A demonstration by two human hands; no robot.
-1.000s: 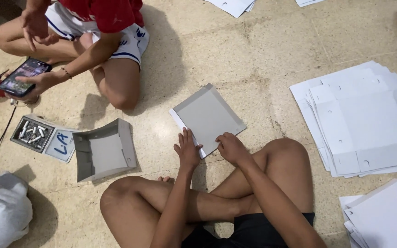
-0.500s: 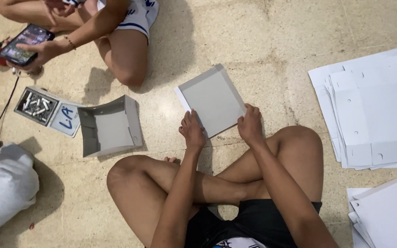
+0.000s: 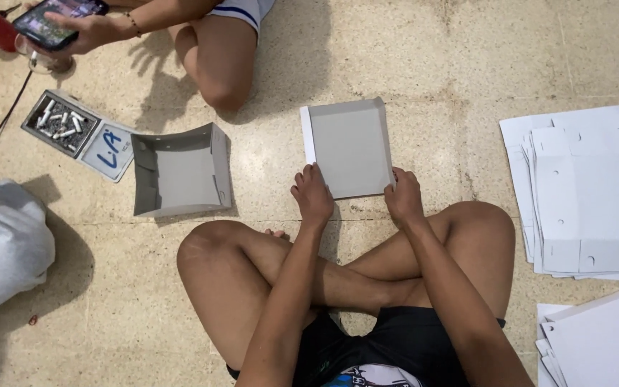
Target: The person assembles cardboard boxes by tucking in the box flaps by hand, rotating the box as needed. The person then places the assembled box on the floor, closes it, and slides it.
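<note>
The left hand [image 3: 313, 195] and the right hand [image 3: 404, 197] each pinch a near corner of a grey card tray [image 3: 349, 147] lying flat on the floor [image 3: 431, 64], just ahead of the person's crossed legs [image 3: 266, 265]. Each grip is closed on the tray's near edge, the left on the left corner and the right on the right corner, with fingers curled over the card. The tray's side flaps stand slightly raised; its far end points away from the hands. To the left of the left grip, near but apart, sits a folded grey box [image 3: 179, 170], open side up. Farther left lies a small tin [image 3: 59, 123] holding white stubs, with a white card [image 3: 107, 152] touching it. Well to the right of the right grip rests a stack of flat white sheets [image 3: 589, 193], and another stack [image 3: 600, 344] lies nearer the person's right knee. Beyond the tray sits another person, whose hand [image 3: 87, 29] holds a phone [image 3: 57, 13]. A grey cloth bundle [image 3: 1, 244] lies at far left.
</note>
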